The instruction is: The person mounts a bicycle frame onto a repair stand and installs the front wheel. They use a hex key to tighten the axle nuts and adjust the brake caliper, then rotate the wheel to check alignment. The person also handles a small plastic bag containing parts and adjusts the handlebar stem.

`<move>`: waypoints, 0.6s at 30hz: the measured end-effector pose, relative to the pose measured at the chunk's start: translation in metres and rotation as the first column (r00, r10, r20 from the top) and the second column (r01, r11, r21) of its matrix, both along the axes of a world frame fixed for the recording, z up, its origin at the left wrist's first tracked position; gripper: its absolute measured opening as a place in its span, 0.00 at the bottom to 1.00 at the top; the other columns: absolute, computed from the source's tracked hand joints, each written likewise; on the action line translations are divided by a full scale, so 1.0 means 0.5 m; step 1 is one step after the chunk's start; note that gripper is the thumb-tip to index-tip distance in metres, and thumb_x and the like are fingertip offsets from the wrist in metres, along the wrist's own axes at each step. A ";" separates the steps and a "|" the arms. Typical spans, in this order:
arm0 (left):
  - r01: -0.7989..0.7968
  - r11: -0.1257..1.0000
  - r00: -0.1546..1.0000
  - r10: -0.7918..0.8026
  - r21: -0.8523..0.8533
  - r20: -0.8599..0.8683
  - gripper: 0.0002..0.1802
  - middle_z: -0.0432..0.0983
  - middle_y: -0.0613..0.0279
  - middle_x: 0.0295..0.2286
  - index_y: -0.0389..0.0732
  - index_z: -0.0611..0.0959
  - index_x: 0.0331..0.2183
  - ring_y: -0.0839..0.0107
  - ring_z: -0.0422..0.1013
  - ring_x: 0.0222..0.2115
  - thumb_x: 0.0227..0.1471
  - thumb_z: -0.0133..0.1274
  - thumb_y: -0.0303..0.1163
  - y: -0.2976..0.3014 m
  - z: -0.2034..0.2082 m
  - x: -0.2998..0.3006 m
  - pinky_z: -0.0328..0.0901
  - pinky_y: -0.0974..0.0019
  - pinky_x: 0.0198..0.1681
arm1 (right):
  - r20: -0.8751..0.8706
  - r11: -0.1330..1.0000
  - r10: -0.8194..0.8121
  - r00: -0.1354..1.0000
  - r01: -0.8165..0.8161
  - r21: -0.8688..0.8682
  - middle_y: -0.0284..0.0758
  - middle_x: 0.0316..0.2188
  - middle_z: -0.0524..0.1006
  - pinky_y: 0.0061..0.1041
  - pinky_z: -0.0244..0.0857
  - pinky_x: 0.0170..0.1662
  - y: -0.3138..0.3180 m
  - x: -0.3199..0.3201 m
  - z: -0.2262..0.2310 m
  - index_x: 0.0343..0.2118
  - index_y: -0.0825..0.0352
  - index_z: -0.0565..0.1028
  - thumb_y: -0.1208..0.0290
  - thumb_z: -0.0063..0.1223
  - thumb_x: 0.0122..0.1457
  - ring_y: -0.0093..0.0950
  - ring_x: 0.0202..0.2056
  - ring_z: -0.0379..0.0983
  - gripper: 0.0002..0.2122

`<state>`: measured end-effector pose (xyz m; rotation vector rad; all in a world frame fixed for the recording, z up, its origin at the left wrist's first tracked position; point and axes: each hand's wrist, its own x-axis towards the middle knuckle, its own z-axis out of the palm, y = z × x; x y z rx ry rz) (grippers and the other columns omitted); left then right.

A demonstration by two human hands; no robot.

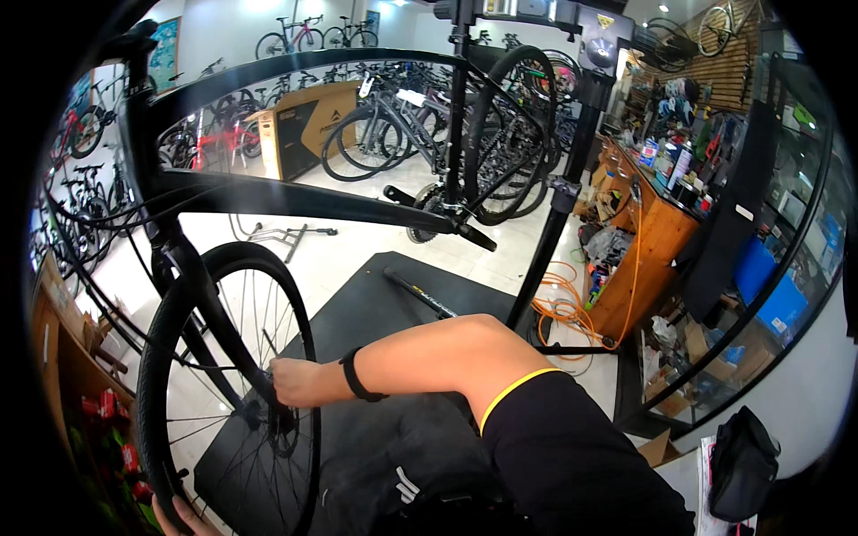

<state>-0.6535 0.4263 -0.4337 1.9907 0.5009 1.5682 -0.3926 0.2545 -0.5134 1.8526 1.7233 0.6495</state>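
Note:
A black bicycle frame (313,200) hangs in front of me, clamped to an upright work stand (560,196). Its front wheel (154,393) stands at the fork (211,313), with the hub (256,413) by the fork's lower end. My right hand (299,382) is closed at that fork end, beside the hub; a thin dark rod (270,343) rises next to the fingers. What the fist grips is hidden. At the lower left, my left hand (183,518) is wrapped round the bottom of the tyre, only partly in view.
A black mat (357,313) lies under the bicycle, with a black tube (416,291) on it. To the right are a wooden workbench (657,232) with bottles, a coiled orange hose (563,299) and a glass cabinet (786,268). Several bicycles and a large carton (308,134) stand behind.

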 end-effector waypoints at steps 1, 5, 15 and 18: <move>0.022 0.999 1.000 -0.023 -0.038 -0.018 0.17 0.79 0.47 0.32 0.26 0.81 0.39 0.61 0.75 0.30 0.55 0.60 0.33 -0.001 -0.001 0.000 0.70 0.62 0.33 | -0.025 1.000 0.011 1.000 -0.011 0.002 0.26 0.23 0.79 0.29 0.55 0.36 -0.002 0.010 -0.013 0.22 0.56 0.80 0.64 0.50 0.50 0.24 0.28 0.73 0.08; 0.066 0.992 0.998 -0.066 -0.104 0.002 0.17 0.79 0.48 0.31 0.25 0.80 0.40 0.64 0.74 0.27 0.56 0.58 0.32 0.012 -0.017 -0.011 0.70 0.64 0.28 | -0.091 0.998 0.004 0.996 -0.010 -0.065 0.26 0.24 0.80 0.30 0.55 0.38 0.002 0.008 0.006 0.23 0.56 0.81 0.65 0.51 0.51 0.24 0.28 0.74 0.07; 0.077 0.952 0.995 -0.092 -0.295 -0.036 0.23 0.75 0.49 0.43 0.31 0.70 0.56 0.69 0.73 0.39 0.64 0.48 0.34 0.074 -0.095 -0.018 0.71 0.68 0.37 | -0.138 0.996 -0.049 0.989 0.038 -0.082 0.27 0.22 0.80 0.27 0.55 0.39 -0.006 -0.007 0.026 0.22 0.57 0.81 0.68 0.55 0.47 0.26 0.27 0.73 0.04; 0.185 0.920 0.983 -0.178 -0.346 0.052 0.23 0.74 0.53 0.42 0.31 0.70 0.55 0.71 0.73 0.39 0.64 0.49 0.35 0.067 -0.093 -0.002 0.71 0.70 0.38 | -0.092 0.984 -0.085 0.992 0.070 -0.163 0.28 0.23 0.80 0.27 0.55 0.39 -0.008 0.001 0.020 0.23 0.58 0.81 0.69 0.55 0.48 0.27 0.26 0.72 0.04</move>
